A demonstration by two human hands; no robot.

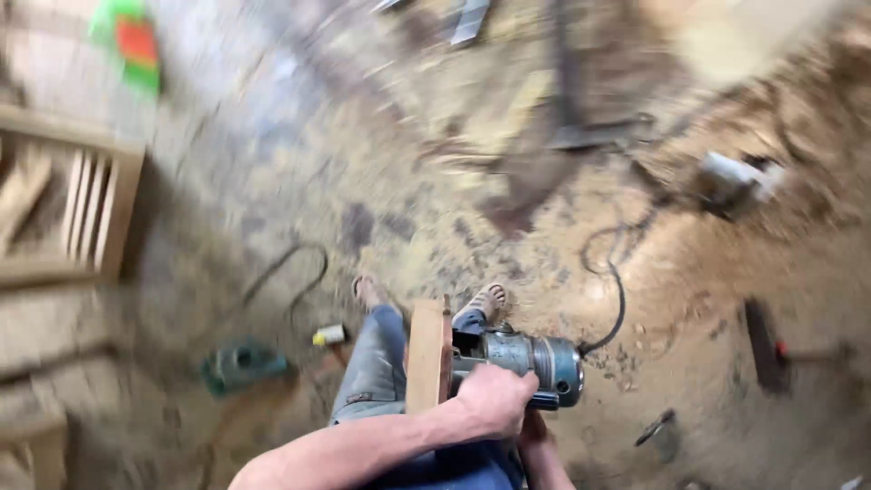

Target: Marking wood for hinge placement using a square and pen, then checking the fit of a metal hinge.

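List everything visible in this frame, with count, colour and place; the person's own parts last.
power tool: one, blue-grey metal, centre bottom, gripped by the hand
wooden base: one, tan, on the tool's left end
cord: one, black, from the tool's right end across the floor
green tool: one, on the floor, lower left
wooden frame: one, pale, slatted, left edge
floor: sawdust-covered, blurred
feet: two, in sandals
left hand: on the tool
right hand: mostly hidden beneath

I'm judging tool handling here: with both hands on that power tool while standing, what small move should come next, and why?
Probably steady the power tool first: the left hand grips its body, the right hand sits underneath, its wooden base is turned sideways, and its cord trails across the sawdust floor near the feet.
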